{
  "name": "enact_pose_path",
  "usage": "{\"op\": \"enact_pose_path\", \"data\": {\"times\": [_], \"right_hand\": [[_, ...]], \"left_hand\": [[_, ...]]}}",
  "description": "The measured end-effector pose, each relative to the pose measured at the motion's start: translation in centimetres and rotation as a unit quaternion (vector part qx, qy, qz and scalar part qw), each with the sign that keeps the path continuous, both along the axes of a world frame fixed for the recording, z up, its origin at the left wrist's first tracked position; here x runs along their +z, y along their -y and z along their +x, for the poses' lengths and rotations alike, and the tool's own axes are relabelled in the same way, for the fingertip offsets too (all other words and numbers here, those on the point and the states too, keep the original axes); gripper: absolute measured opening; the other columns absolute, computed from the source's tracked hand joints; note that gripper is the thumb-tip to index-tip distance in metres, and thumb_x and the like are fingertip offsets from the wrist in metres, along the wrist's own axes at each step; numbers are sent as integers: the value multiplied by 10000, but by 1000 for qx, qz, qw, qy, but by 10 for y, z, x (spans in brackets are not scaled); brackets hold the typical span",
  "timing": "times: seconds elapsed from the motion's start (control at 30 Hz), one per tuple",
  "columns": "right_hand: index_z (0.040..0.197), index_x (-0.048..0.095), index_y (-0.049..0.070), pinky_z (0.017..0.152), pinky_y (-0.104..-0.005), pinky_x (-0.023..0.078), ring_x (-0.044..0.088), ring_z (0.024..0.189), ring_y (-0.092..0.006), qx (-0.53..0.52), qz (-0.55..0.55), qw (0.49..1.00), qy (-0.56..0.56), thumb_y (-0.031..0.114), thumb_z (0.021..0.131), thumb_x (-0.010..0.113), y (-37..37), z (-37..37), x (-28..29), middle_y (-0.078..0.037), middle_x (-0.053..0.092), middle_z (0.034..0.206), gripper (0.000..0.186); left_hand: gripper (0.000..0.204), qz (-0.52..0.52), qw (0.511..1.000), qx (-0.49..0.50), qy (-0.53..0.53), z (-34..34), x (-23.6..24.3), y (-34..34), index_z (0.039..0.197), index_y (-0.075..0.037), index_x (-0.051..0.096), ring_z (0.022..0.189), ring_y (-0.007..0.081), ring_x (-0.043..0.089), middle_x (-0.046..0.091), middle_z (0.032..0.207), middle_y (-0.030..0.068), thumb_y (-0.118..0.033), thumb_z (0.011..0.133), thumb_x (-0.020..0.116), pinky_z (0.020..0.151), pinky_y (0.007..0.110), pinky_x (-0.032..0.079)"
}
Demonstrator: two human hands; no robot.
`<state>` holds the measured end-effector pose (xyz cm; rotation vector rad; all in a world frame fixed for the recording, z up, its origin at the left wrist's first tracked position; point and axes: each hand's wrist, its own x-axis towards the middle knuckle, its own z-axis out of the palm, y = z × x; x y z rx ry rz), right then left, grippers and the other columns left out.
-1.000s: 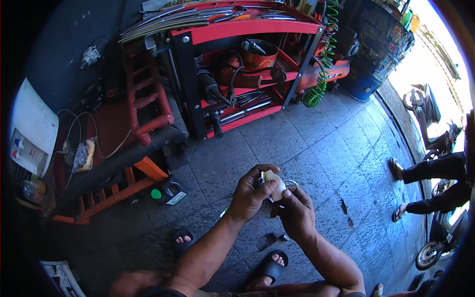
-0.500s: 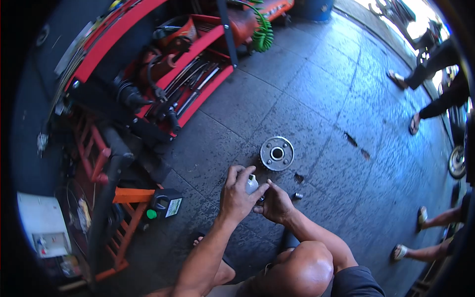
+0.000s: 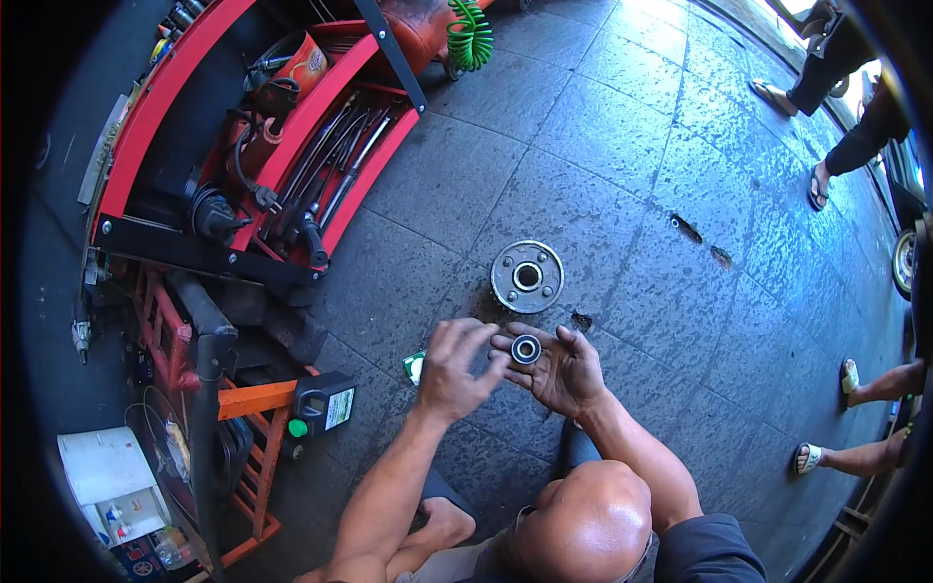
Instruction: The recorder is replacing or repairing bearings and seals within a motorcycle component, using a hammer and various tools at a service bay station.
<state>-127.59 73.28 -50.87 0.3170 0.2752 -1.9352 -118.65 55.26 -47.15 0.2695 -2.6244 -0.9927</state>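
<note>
Facing upward, bearing [image 3: 526,349] on right fingers [image 3: 501,342]

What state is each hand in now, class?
Left hand: open, nothing visible in it.
Right hand: open, round black-and-silver metal bearing resting on it.

The floor [image 3: 447,175] is laid with dark grey tiles, mottled and scuffed, with a bluish shine toward the upper right. A round metal hub [image 3: 528,298] sits on it near the middle, flanged face up, and a small green-and-white packet [image 3: 415,367] lies lower left of it. Farther left, a black bottle [image 3: 323,398] with a green cap [image 3: 297,428] rests beside an orange metal frame [image 3: 257,398].
</note>
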Motion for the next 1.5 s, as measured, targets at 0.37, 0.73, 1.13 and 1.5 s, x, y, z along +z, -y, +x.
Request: {"op": "enact_pose_path", "data": {"times": [0.37, 0.73, 1.13, 1.5], "right_hand": [[857, 688, 12, 610, -295, 472, 548, 648, -109, 298, 430, 726, -445, 253, 997, 538, -129, 0, 10, -28, 591, 700, 317], [868, 649, 50, 528, -259, 409, 515, 583, -96, 402, 530, 707, -241, 243, 909, 597, -238, 35, 34, -51, 659, 728, 204], [1127, 471, -27, 833, -524, 505, 641, 944, -480, 254, 443, 512, -691, 135, 781, 666, 3, -88, 5, -287, 657, 929, 429], [1322, 520, 8, 887, -502, 497, 596, 1084, -427, 161, 466, 347, -798, 29, 835, 569, 44, -100, -39, -233, 617, 1133, 489]], "left_hand": [[220, 33, 987, -120, 106, 31, -21, 31, 1033, -34, 703, 919, 302, 660, 660, 983, 138, -137, 841, 732, 819, 393, 539], [221, 43, 963, -102, 246, 62, -37, 76, 1051, -32, 704, 805, 285, 679, 670, 919, 132, -174, 882, 709, 719, 384, 544], [328, 144, 799, 203, 548, 372, -25, 86, 958, -13, 704, 752, 256, 672, 712, 852, 172, -336, 908, 682, 746, 418, 539], [338, 341, 605, 379, 612, 481, -120, -37, 923, -62, 748, 718, 193, 649, 710, 785, 105, -394, 901, 686, 710, 394, 531]]}}
